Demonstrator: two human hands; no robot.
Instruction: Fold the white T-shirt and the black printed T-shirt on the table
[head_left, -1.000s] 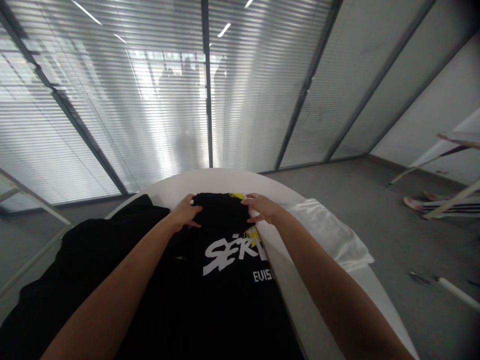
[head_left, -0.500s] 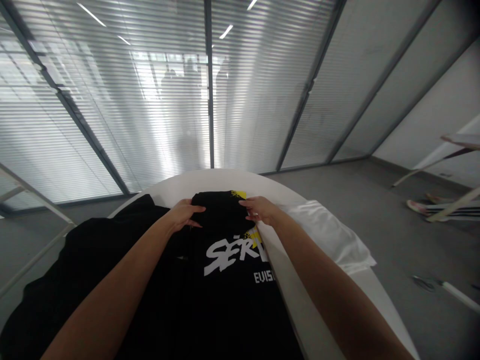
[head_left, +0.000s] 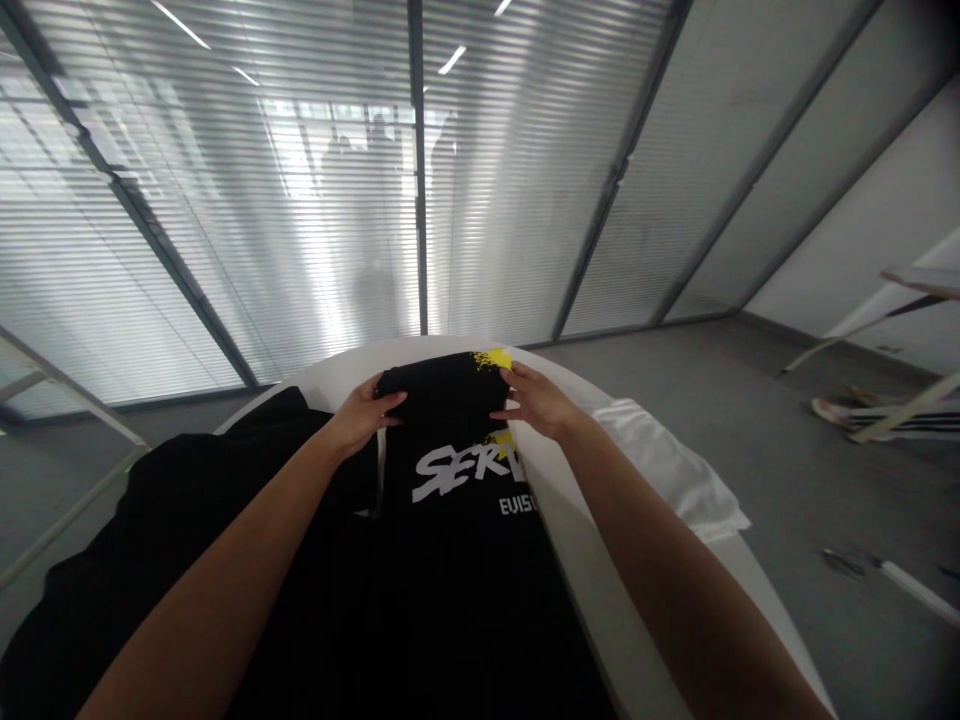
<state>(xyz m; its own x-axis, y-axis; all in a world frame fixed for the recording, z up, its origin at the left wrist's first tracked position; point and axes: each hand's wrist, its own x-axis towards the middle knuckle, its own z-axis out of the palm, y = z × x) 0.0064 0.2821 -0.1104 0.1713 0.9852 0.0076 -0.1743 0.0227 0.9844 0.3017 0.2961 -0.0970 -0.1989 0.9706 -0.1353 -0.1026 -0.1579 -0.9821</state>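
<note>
A black printed T-shirt (head_left: pixel 465 560) lies lengthwise on the white round table (head_left: pixel 341 362), with white lettering and a yellow patch showing. Its far end is folded back over itself in a band. My left hand (head_left: pixel 361 415) pinches the left edge of that band between thumb and fingers. At the right edge, beside the yellow print, my right hand (head_left: pixel 536 398) grips the band the same way. Fingertips under the cloth are hidden on both sides. The shirt's near end runs out of view at the bottom.
A heap of black cloth (head_left: pixel 187 500) hangs over the table's left side. White shiny fabric (head_left: pixel 667 470) lies at the right edge. Beyond stands a glass partition with blinds (head_left: pixel 495 200). Pale metal frames (head_left: pixel 67 390) stand left, and shoes (head_left: pixel 832 412) rest on the floor right.
Both hands have moved slightly away from me and a little apart, shifting the folded band toward the table's far edge. More of the yellow print shows on the fold, and the lettering has shifted farther away.
</note>
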